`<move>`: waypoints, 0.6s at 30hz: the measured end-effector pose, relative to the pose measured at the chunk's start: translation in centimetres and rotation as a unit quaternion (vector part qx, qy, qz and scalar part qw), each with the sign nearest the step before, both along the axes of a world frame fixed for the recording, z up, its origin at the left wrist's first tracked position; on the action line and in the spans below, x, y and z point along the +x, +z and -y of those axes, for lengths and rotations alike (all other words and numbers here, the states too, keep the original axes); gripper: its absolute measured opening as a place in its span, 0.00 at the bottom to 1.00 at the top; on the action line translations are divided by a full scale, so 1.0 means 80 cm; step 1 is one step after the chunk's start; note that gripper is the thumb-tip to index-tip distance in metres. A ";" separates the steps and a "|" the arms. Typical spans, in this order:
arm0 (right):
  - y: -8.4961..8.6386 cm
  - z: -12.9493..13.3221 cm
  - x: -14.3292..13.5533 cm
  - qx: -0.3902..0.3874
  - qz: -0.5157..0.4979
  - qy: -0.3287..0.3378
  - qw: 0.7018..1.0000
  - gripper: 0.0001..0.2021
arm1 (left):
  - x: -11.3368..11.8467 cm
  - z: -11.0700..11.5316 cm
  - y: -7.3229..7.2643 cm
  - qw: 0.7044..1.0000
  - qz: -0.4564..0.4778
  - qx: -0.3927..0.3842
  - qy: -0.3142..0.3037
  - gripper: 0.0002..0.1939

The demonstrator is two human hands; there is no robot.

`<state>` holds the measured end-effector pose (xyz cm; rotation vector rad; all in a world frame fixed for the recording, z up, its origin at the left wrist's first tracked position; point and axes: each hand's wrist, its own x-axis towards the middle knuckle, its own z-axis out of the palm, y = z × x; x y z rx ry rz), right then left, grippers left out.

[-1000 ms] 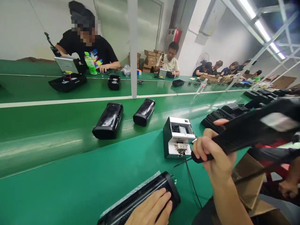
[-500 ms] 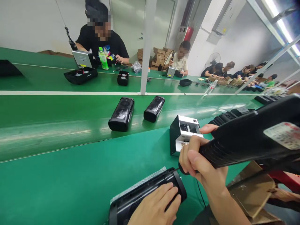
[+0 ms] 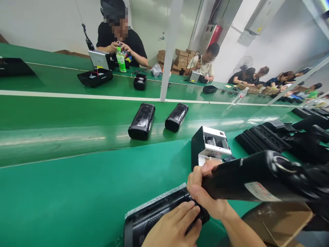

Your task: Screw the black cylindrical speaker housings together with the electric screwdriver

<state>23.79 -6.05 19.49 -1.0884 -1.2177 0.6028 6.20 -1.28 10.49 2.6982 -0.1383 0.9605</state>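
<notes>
My left hand point(image 3: 177, 224) lies over a black speaker point(image 3: 156, 209) at the bottom of the view, holding it down with fingers bent across its right end. That speaker is tilted on a thin strip of bubble-textured sheet point(image 3: 154, 201). An electric screwdriver point(image 3: 236, 176), black with a white label, is wrapped in my right hand point(image 3: 205, 185). Its front end points down at the speaker's right end; the hand hides the bit and the contact point. Just beyond my right hand stands a black-and-white screw feeder box point(image 3: 211, 145).
Two black speakers point(image 3: 142, 121) point(image 3: 177, 117) lie on the green belt ahead. Black panels point(image 3: 262, 137) are piled at the right, above a cardboard box point(image 3: 280, 219). A white post point(image 3: 169, 55) rises from the divider. Across it, co-workers point(image 3: 123, 37) sit along the far bench.
The screwdriver's rear has swung down, and my right hand has moved slightly left over the speaker's end. My left hand stays on the speaker. The view has shifted; the co-worker opposite has raised both hands.
</notes>
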 end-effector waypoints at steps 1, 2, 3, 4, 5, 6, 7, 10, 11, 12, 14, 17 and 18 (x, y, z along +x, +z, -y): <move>-0.004 0.002 0.002 0.002 0.000 0.008 1.000 0.18 | -0.001 0.001 0.002 1.000 -0.007 -0.002 -0.001 0.16; -0.005 0.003 0.003 0.010 0.001 0.021 1.000 0.19 | -0.002 0.001 0.004 1.000 -0.016 -0.001 -0.002 0.16; -0.005 0.003 0.004 0.019 0.001 0.034 0.999 0.20 | -0.003 0.002 0.007 1.000 -0.025 0.000 -0.003 0.17; -0.005 0.002 0.005 0.028 0.000 0.047 0.999 0.21 | -0.004 0.002 0.010 0.999 -0.034 0.000 -0.004 0.17; -0.004 0.001 0.005 0.037 -0.001 0.058 0.998 0.21 | -0.005 0.003 0.013 0.999 -0.041 -0.003 -0.002 0.17; -0.004 -0.001 0.006 0.045 -0.004 0.069 0.997 0.22 | -0.006 0.003 0.016 0.999 -0.043 -0.006 -0.001 0.17; -0.004 -0.004 0.006 0.053 -0.007 0.078 0.996 0.22 | -0.006 0.003 0.018 0.999 -0.043 -0.010 0.001 0.16; -0.007 -0.012 0.008 0.056 -0.013 0.098 0.994 0.23 | -0.005 0.004 0.025 0.999 -0.034 -0.024 0.014 0.11; -0.007 -0.014 0.008 0.051 -0.012 0.102 0.993 0.24 | -0.004 0.004 0.027 0.999 -0.030 -0.028 0.017 0.09; -0.006 -0.017 0.007 0.044 -0.009 0.104 0.994 0.23 | -0.003 0.004 0.028 0.999 -0.028 -0.033 0.017 0.09; 0.002 -0.020 0.004 0.030 0.002 0.095 0.995 0.18 | -0.001 0.003 0.029 0.999 -0.019 -0.041 0.015 0.10; 0.028 -0.017 0.000 0.028 0.014 0.067 0.997 0.10 | 0.001 -0.001 0.024 0.999 -0.001 -0.040 0.008 0.12; 0.040 -0.013 0.001 0.038 0.013 0.057 0.998 0.10 | 0.001 -0.002 0.021 0.999 0.008 -0.036 0.008 0.13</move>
